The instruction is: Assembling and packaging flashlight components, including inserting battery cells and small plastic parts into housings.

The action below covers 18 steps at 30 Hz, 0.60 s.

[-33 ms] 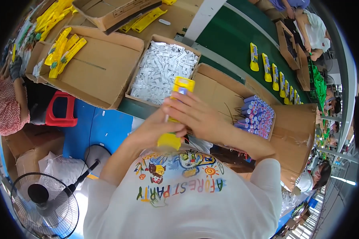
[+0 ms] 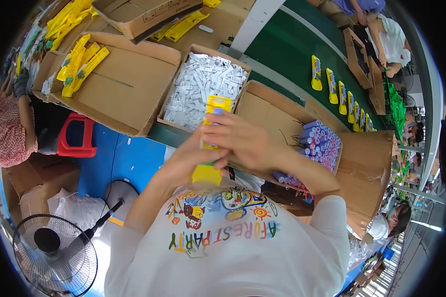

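housing (image 2: 218, 102) of long, narrow yellow plastic, held near the brown cardboard carton (image 2: 176, 125) of small white parts (image 2: 210, 73), left hand (image 2: 189, 161) curled around it lower down, right hand (image 2: 245, 141) closed over it higher up with bent fingers: probably best steadied from below while upper fingers press evenly.

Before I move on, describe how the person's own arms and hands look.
The left grip and right grip are bare hands, without gloves; motion blur hides finer details such as nails. Both forearms are uncovered. Above them come the plain white short sleeves of a T-shirt, which has a multicoloured cartoon print across its front.
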Motion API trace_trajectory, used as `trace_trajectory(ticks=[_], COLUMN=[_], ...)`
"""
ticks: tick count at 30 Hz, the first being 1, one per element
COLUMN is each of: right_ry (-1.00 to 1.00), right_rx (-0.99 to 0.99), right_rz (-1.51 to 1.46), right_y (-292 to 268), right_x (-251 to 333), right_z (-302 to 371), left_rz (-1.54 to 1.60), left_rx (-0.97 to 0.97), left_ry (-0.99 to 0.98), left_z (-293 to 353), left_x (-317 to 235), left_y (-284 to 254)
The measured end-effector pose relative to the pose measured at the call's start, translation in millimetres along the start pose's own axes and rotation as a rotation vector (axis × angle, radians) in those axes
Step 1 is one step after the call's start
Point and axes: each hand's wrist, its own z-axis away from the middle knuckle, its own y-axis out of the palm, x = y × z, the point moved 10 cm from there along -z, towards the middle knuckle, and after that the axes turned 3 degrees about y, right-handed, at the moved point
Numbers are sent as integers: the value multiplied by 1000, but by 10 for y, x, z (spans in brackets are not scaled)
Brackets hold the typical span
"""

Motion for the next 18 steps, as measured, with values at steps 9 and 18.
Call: trace_trajectory(ticks=[9, 18], right_ry=[113, 255], right_rx=[171, 8], right_rz=[523, 26], right_y=[-233, -425], right_x=[-1129, -926], right_z=[-437, -187], left_rz=[18, -196], left_rx=[-213, -223], left_ry=[246, 244], left_z=[104, -105], left_x=[-300, -151], left_y=[-347, -256])
